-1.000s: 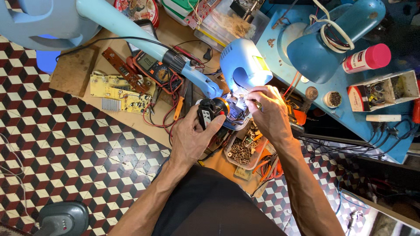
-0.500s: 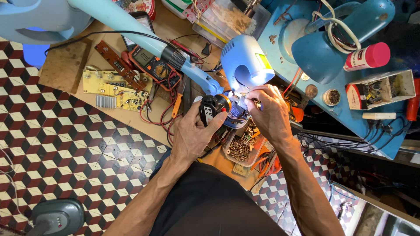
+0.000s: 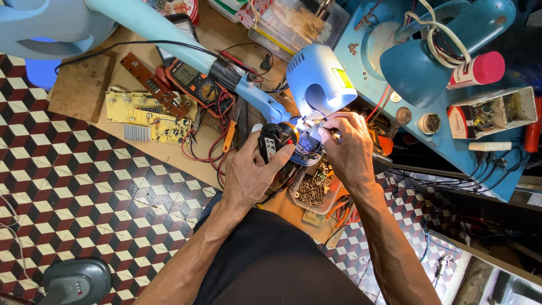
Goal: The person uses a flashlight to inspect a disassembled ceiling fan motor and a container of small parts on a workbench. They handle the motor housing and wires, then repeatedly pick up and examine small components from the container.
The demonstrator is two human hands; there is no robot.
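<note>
My left hand [image 3: 251,172] grips a small black device [image 3: 275,141] with a blue round part [image 3: 306,146], held under the lit head of a pale blue desk lamp [image 3: 319,79]. My right hand [image 3: 350,149] is closed at the top of that device, fingertips pinched on a small part or thin tool that I cannot make out. Both hands hover over a clear plastic tray of screws [image 3: 312,191] at the wooden bench's front edge.
A multimeter [image 3: 196,87] with red leads, a yellow circuit board [image 3: 148,117] and a brown board [image 3: 148,82] lie left. A wood block [image 3: 81,85] sits at the bench's left end. A blue fan base [image 3: 435,53], spray can [image 3: 477,70] and parts box [image 3: 491,112] stand right.
The hands stay on the device under the lamp; the view has drifted slightly. Nothing was picked up or let go.
</note>
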